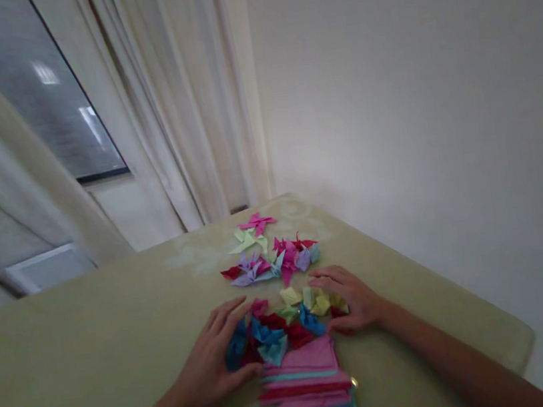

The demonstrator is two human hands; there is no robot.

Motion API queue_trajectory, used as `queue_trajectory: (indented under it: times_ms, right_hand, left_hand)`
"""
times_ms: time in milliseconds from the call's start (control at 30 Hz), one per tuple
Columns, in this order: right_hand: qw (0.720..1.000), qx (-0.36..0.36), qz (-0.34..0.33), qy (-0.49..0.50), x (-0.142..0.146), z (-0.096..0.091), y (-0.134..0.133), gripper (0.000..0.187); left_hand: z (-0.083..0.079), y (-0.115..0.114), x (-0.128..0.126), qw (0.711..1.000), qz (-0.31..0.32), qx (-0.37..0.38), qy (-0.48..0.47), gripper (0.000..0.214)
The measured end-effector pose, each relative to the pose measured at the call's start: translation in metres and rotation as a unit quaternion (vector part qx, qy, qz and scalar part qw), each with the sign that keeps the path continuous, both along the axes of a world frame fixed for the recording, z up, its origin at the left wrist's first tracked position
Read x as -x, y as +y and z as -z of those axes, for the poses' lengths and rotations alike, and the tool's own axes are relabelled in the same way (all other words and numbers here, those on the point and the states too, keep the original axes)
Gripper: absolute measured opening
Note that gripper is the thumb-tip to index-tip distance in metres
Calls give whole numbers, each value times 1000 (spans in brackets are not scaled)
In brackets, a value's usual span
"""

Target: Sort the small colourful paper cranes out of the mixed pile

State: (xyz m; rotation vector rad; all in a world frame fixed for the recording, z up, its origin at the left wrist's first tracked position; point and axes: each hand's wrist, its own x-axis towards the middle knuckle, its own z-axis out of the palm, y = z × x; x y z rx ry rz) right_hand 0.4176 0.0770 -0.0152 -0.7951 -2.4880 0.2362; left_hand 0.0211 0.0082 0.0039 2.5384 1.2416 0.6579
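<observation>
The crumpled, folded paper pieces in blue, red, green, yellow and pink lie in a heap on the pale green-yellow bench, between the two hands. The left hand curves around the left side of the heap, with its fingers spread wide from its thumb. The right hand bends around the other side, and its fingers are wide apart from its thumb too. Neither hand is pinching a piece, but I cannot tell how firmly they touch the heap. Just below the heap, nearer the person, is a row of flat, folded paper sheets in pink, red, blue and yellow, lying partly over each other. Past the heap is a bunch of pointy folded paper shapes in purple, pink, red and light blue. Farther back sit a pale green paper pinwheel shape and a bright pink pointy paper shape.
</observation>
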Motion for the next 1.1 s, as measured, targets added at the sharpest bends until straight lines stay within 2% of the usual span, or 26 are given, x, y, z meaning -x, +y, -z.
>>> queue_trajectory:
  times_ms: [133, 233, 300, 400, 467, 600, 700, 800, 867, 900, 1000, 1100]
  right_hand:
    - [999, 23, 28, -14, 4, 1, 2, 83]
    - [998, 34, 50, 18, 2, -1, 1, 80]
    - [998, 32, 35, 49, -3, -4, -1, 84]
    - [999, 6, -13, 48, -9, -9, -4, 94]
    - [999, -12, -26, 25, -9, -11, -6, 95]
    - [1000, -24, 7, 7, -3, -10, -5, 82]
    - [998, -38, 36, 36, -5, -8, -2, 68]
    - [991, -58, 79, 95, -16, -10, 1, 53]
    - [982, -64, 114, 135, -23, -12, 2, 42]
    - [978, -64, 129, 153, -25, -14, 2, 37]
    - [964, -56, 167, 198, -26, -18, 2, 31]
    - [956, -39, 199, 211, -23, -18, 1, 36]
  left_hand:
    - [0, 19, -28, 1000, 23, 0, 9, 80]
    - [2, 29, -31, 1000, 17, -9, -14, 68]
    - [2, 31, -28, 999, 16, -23, -33, 62]
    - [1, 28, -23, 997, 48, -58, -34, 73]
    - [2, 25, -24, 995, 64, -76, -20, 81]
    - [5, 25, -33, 997, 26, -73, -25, 63]
    - [-4, 25, -38, 993, -7, -113, -43, 44]
    - [-23, 13, -47, 979, 21, -193, -62, 31]
    - [-35, -5, -58, 966, 87, -232, -73, 15]
    - [-38, -15, -65, 957, 131, -251, -69, 17]
    - [-38, -46, -81, 931, 227, -286, -9, 36]
    - [-30, -71, -85, 937, 228, -263, 45, 38]
